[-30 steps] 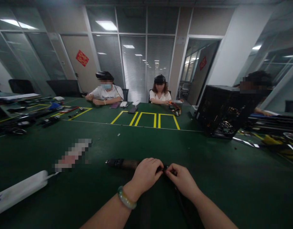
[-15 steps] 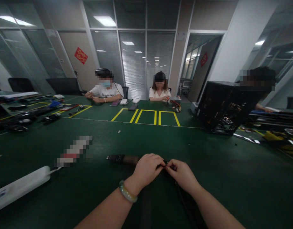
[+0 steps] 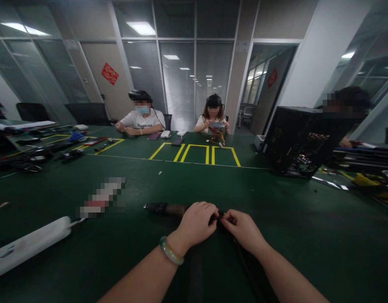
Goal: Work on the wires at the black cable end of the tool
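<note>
A dark rod-like tool [image 3: 175,210] lies crosswise on the green table, with a brown grip and a black end tipped in metal on the left. My left hand [image 3: 197,223], a bangle on its wrist, is wrapped over the tool's middle. Close beside it, my right hand [image 3: 242,227] has thumb and fingers pinched together at the tool's right part. What lies in that pinch is too small and dark to make out. From under my right hand a dark cord-like strip [image 3: 244,261] runs down toward the front edge.
A white power strip [image 3: 32,246] and a pixelated item [image 3: 102,198] lie at left. Black parts and tools [image 3: 26,153] crowd the far left. A black computer case [image 3: 291,143] stands at right. People sit opposite and at right; one holds a metal box [image 3: 217,125] with wires.
My hands stay almost in place on the tool, with a slight gap opening between the fingertips. The person opposite has lifted the metal box with wires. The view shifts slightly.
</note>
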Action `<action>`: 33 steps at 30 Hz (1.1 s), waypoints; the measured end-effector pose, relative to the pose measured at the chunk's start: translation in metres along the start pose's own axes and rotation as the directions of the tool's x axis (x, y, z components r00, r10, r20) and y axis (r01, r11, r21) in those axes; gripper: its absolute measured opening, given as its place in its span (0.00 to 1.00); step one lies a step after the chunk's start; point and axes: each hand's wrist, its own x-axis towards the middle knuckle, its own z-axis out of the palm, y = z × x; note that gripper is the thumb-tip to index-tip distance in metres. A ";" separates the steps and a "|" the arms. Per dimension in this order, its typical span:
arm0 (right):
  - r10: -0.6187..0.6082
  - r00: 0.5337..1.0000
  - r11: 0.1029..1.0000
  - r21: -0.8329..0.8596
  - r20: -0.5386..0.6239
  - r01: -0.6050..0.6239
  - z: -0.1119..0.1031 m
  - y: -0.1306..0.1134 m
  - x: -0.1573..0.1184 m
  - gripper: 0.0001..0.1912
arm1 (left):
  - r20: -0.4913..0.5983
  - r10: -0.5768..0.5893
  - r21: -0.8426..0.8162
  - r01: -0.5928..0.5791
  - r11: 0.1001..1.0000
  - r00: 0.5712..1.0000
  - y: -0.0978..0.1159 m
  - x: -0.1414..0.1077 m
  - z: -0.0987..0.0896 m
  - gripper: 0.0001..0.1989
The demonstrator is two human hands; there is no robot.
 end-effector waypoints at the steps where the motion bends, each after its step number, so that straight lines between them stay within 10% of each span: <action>1: 0.003 1.000 1.000 0.001 0.003 -0.003 0.000 0.000 0.000 0.09 | 0.003 0.003 -0.001 -0.003 1.000 1.000 0.000 0.000 -0.001 0.07; 33: 0.007 1.000 1.000 -0.008 0.010 -0.007 -0.002 -0.003 -0.001 0.08 | 0.003 0.010 0.033 -0.010 0.999 1.000 0.002 0.000 -0.001 0.07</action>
